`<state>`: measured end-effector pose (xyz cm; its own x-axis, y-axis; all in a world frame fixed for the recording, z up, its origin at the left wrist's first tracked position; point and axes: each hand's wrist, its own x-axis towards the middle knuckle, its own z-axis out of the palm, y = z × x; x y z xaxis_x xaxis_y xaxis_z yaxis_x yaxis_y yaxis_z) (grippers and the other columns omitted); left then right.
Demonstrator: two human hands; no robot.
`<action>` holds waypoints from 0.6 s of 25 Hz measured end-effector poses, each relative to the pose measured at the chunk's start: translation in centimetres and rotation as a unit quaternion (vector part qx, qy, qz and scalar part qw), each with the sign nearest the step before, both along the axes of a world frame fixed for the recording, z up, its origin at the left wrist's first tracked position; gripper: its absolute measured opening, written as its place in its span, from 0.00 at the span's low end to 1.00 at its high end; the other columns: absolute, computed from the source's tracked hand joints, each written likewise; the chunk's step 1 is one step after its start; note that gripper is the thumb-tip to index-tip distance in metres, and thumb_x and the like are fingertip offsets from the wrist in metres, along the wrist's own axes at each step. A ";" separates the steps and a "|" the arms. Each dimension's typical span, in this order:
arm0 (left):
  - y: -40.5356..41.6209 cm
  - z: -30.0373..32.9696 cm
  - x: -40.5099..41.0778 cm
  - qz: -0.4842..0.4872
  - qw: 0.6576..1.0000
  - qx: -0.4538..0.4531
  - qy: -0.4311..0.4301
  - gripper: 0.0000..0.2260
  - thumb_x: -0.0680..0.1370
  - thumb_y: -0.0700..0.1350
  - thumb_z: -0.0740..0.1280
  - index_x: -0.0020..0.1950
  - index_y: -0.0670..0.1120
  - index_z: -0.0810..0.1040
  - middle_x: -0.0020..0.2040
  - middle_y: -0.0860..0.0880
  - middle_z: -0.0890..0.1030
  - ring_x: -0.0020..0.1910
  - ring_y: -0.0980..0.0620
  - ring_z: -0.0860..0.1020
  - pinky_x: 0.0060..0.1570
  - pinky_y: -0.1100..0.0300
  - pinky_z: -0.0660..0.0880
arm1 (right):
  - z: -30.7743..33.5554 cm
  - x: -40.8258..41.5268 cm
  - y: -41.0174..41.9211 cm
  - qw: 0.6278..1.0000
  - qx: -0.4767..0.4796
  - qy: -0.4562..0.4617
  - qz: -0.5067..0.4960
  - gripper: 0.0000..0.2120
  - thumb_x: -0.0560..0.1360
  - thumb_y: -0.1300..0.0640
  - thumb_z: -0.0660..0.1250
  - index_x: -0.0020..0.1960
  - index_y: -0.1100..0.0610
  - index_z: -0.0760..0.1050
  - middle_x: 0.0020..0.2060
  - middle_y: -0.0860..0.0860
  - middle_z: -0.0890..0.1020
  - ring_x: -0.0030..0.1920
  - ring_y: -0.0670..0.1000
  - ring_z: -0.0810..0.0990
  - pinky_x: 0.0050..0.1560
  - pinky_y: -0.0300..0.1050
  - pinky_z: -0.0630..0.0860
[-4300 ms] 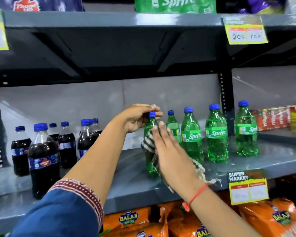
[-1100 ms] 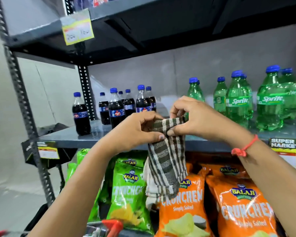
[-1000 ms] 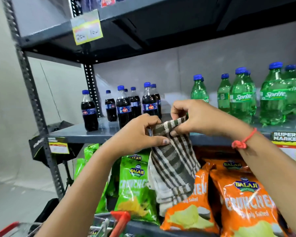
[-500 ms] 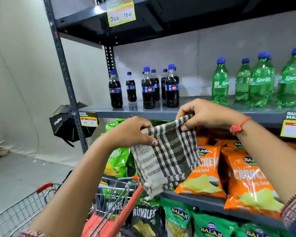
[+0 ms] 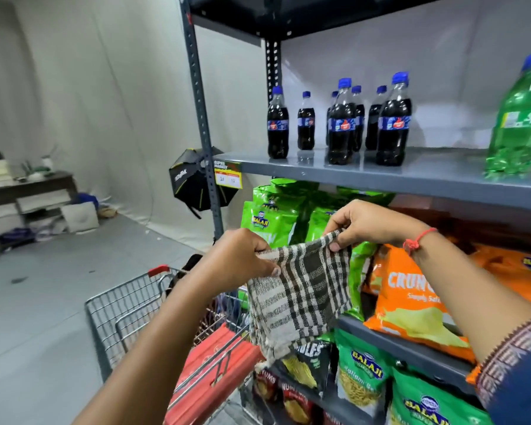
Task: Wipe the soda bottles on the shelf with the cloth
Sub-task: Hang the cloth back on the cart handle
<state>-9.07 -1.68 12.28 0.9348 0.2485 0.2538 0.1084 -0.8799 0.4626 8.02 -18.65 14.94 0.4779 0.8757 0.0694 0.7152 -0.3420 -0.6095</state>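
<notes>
A checked brown-and-cream cloth (image 5: 301, 296) hangs spread between my hands, below and in front of the grey shelf (image 5: 380, 176). My left hand (image 5: 239, 259) pinches its upper left corner. My right hand (image 5: 368, 225) pinches the upper right corner. Several dark cola bottles (image 5: 341, 121) with blue caps stand on the shelf, above the cloth. One green Sprite bottle (image 5: 518, 118) stands at the right edge of the view. Neither hand touches a bottle.
Green and orange chip bags (image 5: 411, 299) fill the lower shelves behind the cloth. A wire shopping cart (image 5: 129, 305) with red trim stands under my left arm. The shelf's upright post (image 5: 201, 118) is left of the colas; open grey floor lies farther left.
The view has swung left, from the Sprite bottles to the cola bottles. The cloth came off the Sprite bottle, was taken in both hands and now hangs spread wider, lower in front of the chip bags.
</notes>
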 end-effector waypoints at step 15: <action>4.3 -16.3 -3.1 0.231 0.939 -0.213 0.138 0.11 0.72 0.42 0.67 0.30 0.47 0.73 0.31 0.50 0.75 0.28 0.56 0.70 0.27 0.66 0.68 | -16.4 -0.8 13.6 0.965 -0.205 -0.124 0.104 0.10 0.67 0.68 0.68 0.45 0.57 0.80 0.44 0.58 0.84 0.42 0.54 0.78 0.38 0.40 0.69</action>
<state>-12.14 2.64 -4.04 0.7172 0.6685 -0.1967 0.6014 -0.4511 0.6594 7.25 -5.06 -1.46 0.3028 0.9289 -0.2134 0.9004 -0.3522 -0.2554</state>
